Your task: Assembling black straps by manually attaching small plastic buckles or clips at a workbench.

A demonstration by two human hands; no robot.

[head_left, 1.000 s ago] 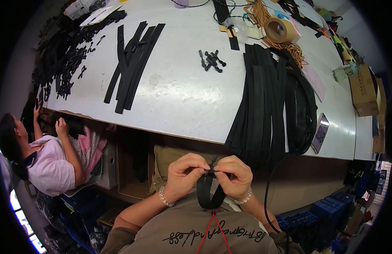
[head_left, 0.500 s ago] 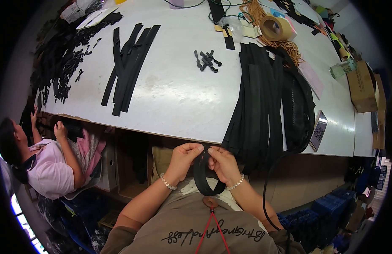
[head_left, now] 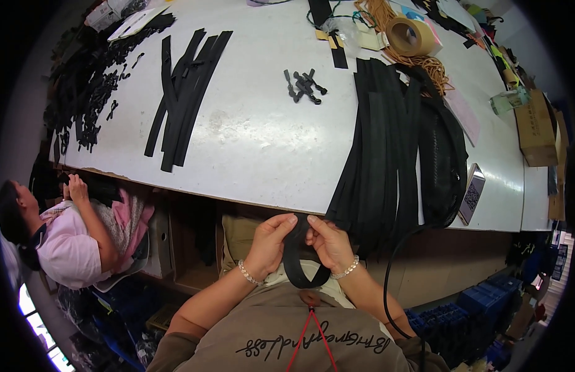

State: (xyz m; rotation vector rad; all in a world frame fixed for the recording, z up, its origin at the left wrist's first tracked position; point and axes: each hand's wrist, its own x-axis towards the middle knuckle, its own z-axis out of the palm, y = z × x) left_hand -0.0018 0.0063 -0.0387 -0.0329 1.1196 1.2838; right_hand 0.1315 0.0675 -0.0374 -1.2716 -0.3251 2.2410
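A length of black zipper tape (head_left: 292, 266) hangs in a loop in front of my body, just off the table's near edge. My left hand (head_left: 269, 243) pinches one end between thumb and forefinger. The other end is pinched in my right hand (head_left: 331, 243), with a small gap between the two sets of fingertips. Beyond my hands, a small group of dark zipper pulls (head_left: 305, 87) lies on the white table (head_left: 256, 149). To the right, a thick bundle of black zipper tapes (head_left: 377, 142) drapes over the edge. Several more black tapes (head_left: 191, 93) lie at the left.
A black bag-like item (head_left: 441, 155) and a phone (head_left: 472, 195) lie right of the bundle. Farther back are a tape roll (head_left: 413, 36), tan cords (head_left: 371, 15) and a cardboard box (head_left: 535, 130). Dark pulls (head_left: 92, 105) heap at far left, near a seated co-worker (head_left: 70, 248).
My fingertips have drawn slightly apart, both still pinching the looped tape. The co-worker's hands have come closer together. The view has shifted a little.
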